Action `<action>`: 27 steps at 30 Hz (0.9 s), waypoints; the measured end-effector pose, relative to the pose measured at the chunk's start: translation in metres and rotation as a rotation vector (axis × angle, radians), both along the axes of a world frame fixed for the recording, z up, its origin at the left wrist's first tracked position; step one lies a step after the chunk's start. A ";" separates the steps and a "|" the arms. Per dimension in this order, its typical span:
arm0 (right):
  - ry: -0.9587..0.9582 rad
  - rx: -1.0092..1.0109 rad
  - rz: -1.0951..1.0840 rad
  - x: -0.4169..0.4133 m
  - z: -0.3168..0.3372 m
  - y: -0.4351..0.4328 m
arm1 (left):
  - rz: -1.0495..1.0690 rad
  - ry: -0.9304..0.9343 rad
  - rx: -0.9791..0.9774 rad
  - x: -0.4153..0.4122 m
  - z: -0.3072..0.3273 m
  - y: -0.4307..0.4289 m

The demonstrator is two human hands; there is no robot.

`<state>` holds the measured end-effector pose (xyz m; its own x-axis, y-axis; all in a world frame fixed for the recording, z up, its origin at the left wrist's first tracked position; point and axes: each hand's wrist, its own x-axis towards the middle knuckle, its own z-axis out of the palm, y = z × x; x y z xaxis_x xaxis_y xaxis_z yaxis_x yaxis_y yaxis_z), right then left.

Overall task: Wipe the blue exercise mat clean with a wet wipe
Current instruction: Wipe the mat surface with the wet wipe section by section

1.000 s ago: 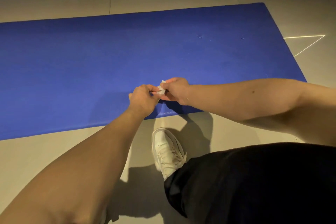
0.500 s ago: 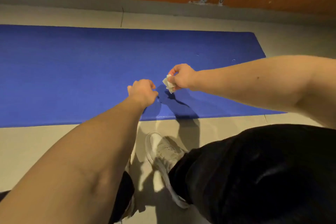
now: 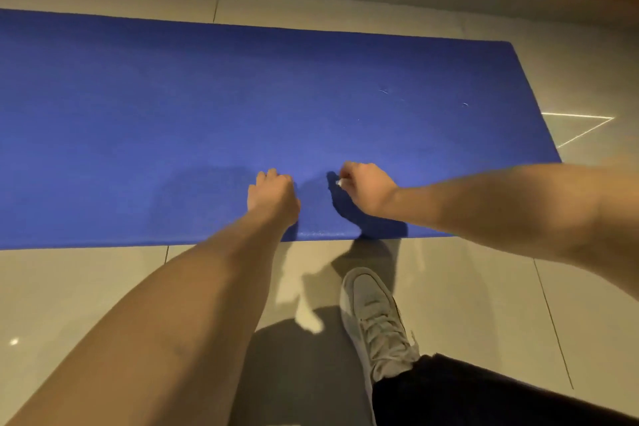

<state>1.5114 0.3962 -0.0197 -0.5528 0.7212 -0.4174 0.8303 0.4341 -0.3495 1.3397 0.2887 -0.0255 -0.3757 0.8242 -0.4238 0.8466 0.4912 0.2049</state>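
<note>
Head-cam reader: both hands sit low on the blue exercise mat (image 3: 242, 107), close to its near edge. The right hand (image 3: 366, 188) grips the wet wipe (image 3: 339, 182); only a small white corner shows past its curled fingers.

Partner: And the left hand (image 3: 275, 195)?

Head-cam reader: Just beside the right one, knuckles down on the mat, fingers curled under. Nothing shows in it.

Partner: Which way does the mat run?

Head-cam reader: Its long axis goes left to right across the view, flat on the tiled floor (image 3: 86, 287). The right end is in sight, beyond the right forearm; the left end runs out of frame. So most of the surface lies ahead of the wipe and off to its left.

Partner: Then the strokes should go where?

Head-cam reader: My guess is away from the body across the short width, then leftward along the length. The right hand has the wipe, so it leads; the left looks placed to brace.

Partner: How does the mat look?

Head-cam reader: Deep blue, finely textured, no folds. Small pale flecks (image 3: 383, 91) lie toward the far right, ahead and right of the wipe hand. A duller patch (image 3: 207, 190) sits left of the left hand; damp or shadow, I cannot tell.

Partner: Anything nearby?

Head-cam reader: A grey shoe (image 3: 373, 322) on the floor, just short of the near edge.
</note>
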 end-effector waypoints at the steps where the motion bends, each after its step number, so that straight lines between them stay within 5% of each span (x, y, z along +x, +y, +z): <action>1: 0.024 0.002 0.011 0.003 -0.012 -0.003 | 0.002 0.015 -0.010 0.000 -0.008 0.000; 7: 0.052 0.082 0.349 0.017 -0.075 -0.047 | -0.006 0.092 -0.123 -0.006 -0.038 0.004; 19: -0.201 0.108 0.062 0.025 -0.085 -0.049 | -0.003 0.141 -0.224 -0.001 -0.050 0.004; 24: 0.049 0.057 0.506 0.012 -0.085 -0.079 | -0.006 0.167 -0.229 0.001 -0.050 0.008; 27: 0.014 0.119 0.622 0.033 -0.085 -0.054 | 0.005 0.155 -0.222 0.002 -0.050 0.009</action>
